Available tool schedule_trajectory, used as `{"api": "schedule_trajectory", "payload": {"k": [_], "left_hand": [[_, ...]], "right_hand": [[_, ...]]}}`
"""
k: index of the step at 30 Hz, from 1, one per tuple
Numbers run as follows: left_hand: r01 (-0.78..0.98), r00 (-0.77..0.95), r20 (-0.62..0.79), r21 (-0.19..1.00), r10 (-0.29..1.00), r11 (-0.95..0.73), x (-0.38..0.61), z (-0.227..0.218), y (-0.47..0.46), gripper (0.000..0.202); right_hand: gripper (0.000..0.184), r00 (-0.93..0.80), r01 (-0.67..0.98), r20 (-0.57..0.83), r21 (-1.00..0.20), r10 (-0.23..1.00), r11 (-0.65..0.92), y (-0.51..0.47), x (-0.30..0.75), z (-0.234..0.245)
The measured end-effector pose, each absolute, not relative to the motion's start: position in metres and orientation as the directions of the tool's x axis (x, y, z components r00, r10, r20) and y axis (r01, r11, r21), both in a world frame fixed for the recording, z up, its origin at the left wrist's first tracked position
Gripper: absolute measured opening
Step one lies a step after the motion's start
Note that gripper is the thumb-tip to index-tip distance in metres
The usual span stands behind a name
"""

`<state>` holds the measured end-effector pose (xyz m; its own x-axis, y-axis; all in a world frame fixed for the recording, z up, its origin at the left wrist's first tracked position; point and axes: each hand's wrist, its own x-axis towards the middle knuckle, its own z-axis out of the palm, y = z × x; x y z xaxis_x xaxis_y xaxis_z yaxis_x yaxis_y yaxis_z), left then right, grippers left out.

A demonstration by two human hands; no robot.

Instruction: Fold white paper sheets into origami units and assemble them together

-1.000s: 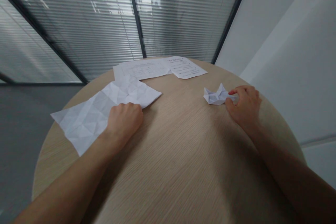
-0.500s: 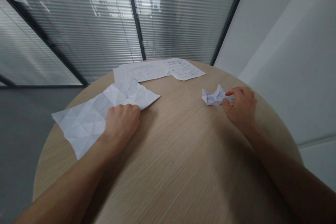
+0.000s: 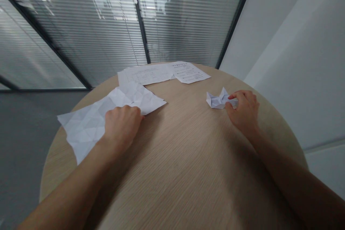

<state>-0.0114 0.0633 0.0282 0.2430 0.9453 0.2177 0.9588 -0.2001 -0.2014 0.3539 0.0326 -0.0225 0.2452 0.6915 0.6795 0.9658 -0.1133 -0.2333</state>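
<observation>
The round wood table (image 3: 185, 143) offered a wide bare span between the two hands, with open room toward the near edge. The left hand (image 3: 121, 129) lay closed and narrow, knuckles up, its curled fingers gripping the right part of a creased paper sheet (image 3: 88, 122). That sheet's left corner reached to or just past the table edge, and its upper part lay near two printed sheets (image 3: 164, 73) at the far edge. The right hand (image 3: 242, 109) stood near the right table edge, its thumb and fingers in a narrow pinch on the right end of a folded paper figure (image 3: 217, 100). A glass partition with blinds (image 3: 81, 25) stood beyond the table, and a white wall (image 3: 291, 43) rose to the right.
</observation>
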Motion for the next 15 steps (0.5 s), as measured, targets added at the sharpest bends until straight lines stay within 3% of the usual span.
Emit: {"api": "schedule_trajectory", "payload": {"k": [6, 12, 14, 15], "left_hand": [[0.955, 0.185, 0.237, -0.273, 0.954, -0.117, -0.014, 0.042, 0.061, 0.029], [0.935, 0.297, 0.503, -0.326, 0.812, -0.14, -0.015, 0.06, 0.048, 0.036], [0.94, 0.327, 0.556, -0.276, 0.764, -0.201, -0.013, 0.063, 0.045, 0.036], [0.943, 0.332, 0.569, -0.193, 0.752, -0.27, -0.012, 0.063, 0.043, 0.035]], "right_hand": [[0.012, 0.251, 0.959, 0.696, -0.272, 0.673, -0.077, 0.034, 0.353, -0.022], [0.012, 0.252, 0.95, 0.714, -0.311, 0.653, -0.028, 0.036, 0.353, -0.022], [0.012, 0.262, 0.945, 0.718, -0.328, 0.645, -0.019, 0.036, 0.353, -0.022], [0.012, 0.268, 0.941, 0.721, -0.337, 0.639, -0.014, 0.035, 0.353, -0.021]]}}
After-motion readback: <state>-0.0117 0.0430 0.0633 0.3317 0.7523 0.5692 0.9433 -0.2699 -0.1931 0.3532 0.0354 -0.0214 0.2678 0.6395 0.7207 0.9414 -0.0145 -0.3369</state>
